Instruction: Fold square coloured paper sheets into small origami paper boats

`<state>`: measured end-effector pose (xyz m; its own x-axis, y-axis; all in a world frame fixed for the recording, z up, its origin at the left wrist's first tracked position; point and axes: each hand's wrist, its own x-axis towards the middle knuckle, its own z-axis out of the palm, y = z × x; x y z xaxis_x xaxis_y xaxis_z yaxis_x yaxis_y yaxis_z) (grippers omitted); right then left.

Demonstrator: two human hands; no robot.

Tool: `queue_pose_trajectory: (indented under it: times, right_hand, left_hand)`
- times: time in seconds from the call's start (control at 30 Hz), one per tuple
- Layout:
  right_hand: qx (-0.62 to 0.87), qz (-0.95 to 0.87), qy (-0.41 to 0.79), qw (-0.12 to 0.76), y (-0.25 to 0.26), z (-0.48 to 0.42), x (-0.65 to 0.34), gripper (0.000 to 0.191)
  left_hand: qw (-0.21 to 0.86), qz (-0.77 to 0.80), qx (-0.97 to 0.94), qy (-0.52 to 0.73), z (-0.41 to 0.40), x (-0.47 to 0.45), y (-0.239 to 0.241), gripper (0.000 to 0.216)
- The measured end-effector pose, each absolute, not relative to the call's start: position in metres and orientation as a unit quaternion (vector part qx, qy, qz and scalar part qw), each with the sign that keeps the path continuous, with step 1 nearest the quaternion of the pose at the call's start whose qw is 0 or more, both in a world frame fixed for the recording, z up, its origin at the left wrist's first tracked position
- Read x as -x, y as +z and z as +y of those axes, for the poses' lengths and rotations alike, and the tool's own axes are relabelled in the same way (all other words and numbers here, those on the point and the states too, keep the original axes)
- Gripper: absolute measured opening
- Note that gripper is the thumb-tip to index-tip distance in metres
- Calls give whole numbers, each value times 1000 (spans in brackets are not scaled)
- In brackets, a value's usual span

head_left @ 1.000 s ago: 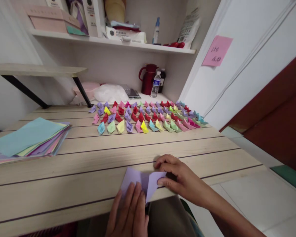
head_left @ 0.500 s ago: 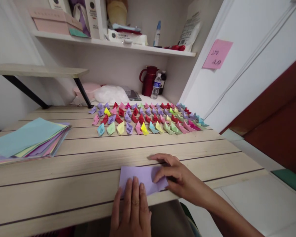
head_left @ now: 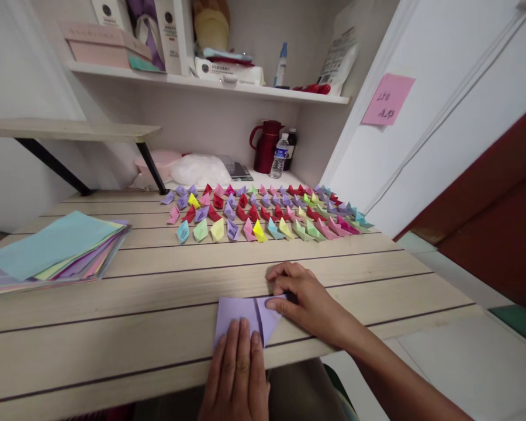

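Note:
A purple sheet of paper (head_left: 236,313) lies near the table's front edge, its right corner folded over into a slanted flap. My left hand (head_left: 239,368) presses flat on its lower part, fingers stretched out. At the upper right of the sheet, the thumb of my right hand (head_left: 302,298) rests on the folded flap, the other fingers curled beside the paper's far edge. Beyond the hands stand several rows of small folded paper boats (head_left: 232,230) in many colours.
A stack of coloured paper (head_left: 56,242) lies at the left, below a small raised shelf (head_left: 70,130) on black legs. At the back stand a dark red jug (head_left: 267,146) and a water bottle (head_left: 279,155). A pink note (head_left: 388,99) hangs on the right wall.
The right side of the purple paper has been folded over to the left into a flap. My right hand has moved slightly up and curled, its thumb now on the fold.

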<state>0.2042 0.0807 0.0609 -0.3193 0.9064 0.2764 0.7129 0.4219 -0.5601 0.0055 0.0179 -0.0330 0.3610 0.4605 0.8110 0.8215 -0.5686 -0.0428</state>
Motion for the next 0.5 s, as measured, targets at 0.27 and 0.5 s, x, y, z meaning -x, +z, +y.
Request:
queue_pose_trajectory:
  times: [0.27,0.5]
  right_hand:
    - [521,-781,172,299,58,78,-203,24]
    - [516,-781,173,308,57,79,-204,24]
  left_hand:
    - [212,-424,787,-394,13,-8,-29,32]
    - [220,-436,792,-367,11,-7,-21,46]
